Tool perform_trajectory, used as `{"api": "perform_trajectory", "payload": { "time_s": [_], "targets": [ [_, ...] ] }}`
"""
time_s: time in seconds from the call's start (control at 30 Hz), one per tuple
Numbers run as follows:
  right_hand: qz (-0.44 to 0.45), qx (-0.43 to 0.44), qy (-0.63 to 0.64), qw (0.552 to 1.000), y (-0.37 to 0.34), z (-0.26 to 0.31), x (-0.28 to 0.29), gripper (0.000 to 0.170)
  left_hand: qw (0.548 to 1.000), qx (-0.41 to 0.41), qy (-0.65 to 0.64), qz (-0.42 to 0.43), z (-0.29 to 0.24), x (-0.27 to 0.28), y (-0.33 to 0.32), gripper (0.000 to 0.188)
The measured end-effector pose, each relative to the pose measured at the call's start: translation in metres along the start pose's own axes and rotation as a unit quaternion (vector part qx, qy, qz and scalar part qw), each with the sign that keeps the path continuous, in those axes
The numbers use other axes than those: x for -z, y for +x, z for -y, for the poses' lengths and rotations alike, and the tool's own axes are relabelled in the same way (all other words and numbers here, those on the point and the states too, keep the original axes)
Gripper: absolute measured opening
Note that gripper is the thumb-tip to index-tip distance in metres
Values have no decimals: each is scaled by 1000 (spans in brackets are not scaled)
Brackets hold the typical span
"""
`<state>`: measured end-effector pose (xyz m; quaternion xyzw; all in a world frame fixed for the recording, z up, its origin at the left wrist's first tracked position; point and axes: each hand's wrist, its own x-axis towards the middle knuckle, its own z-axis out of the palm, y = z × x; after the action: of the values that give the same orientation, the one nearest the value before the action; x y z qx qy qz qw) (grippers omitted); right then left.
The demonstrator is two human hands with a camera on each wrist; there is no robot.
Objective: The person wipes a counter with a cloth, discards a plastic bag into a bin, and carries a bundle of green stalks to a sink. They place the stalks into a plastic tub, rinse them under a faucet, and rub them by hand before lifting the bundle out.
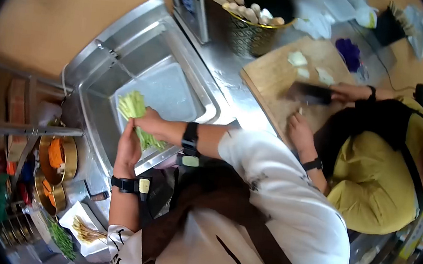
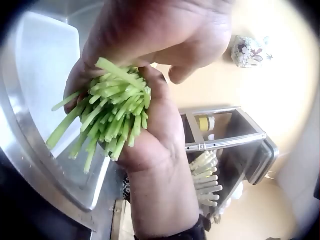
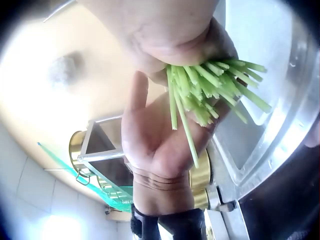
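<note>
Over the sink's near edge, both hands hold a bunch of thin green stalks [image 1: 132, 105] with cut ends. My right hand [image 1: 151, 122] grips it around the middle; in the left wrist view this right hand [image 2: 150, 140] has its thumb beside the stalks. From the other side my left hand [image 1: 129, 146] holds the bunch. The right wrist view shows that left hand [image 3: 155, 130] palm facing in, thumb standing straight up and fingers passing behind the stalks [image 3: 205, 90]. Some stalk ends fan out unevenly, and parts of the fingers are hidden behind them.
A metal sink [image 1: 91, 87] contains a pale translucent tray [image 1: 169, 88]. At right another person [image 1: 374, 171] works a knife [image 1: 310, 93] on a wooden board [image 1: 265, 70]. Left are brass pots [image 1: 71, 152], a cleaver [image 1: 77, 192] and a white tray [image 1: 96, 249]. A patterned basket [image 1: 253, 40] stands behind.
</note>
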<state>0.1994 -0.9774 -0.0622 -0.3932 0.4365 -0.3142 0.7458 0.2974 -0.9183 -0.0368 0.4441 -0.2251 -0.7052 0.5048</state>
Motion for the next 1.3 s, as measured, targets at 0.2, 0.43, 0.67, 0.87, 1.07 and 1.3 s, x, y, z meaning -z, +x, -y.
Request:
{"api": "perform_trajectory", "payload": {
  "time_s": [0.2, 0.43, 0.67, 0.87, 1.07, 1.3],
  "targets": [
    [-8, -66, -68, 996, 34, -3, 4, 45, 999, 42, -22, -18, -6, 11, 27, 47],
    [-37, -64, -58, 996, 92, -46, 2, 33, 996, 70, -48, -6, 18, 75, 89, 38],
    [-86, -143, 8, 986, 131, -64, 4, 28, 978, 154, -136, 42, 18, 102, 130, 39],
    [-60, -186, 41, 980, 172, -75, 9, 32, 973, 199, -116, 17, 25, 143, 166, 39],
    [-66, -258, -32, 963, 225, -166, 47, 39, 961, 231, -143, -48, 75, 180, 199, 36],
    [-81, -404, -40, 910, 231, -189, 70, 38, 924, 298, -172, -165, 117, 198, 218, 24]
  ]
}}
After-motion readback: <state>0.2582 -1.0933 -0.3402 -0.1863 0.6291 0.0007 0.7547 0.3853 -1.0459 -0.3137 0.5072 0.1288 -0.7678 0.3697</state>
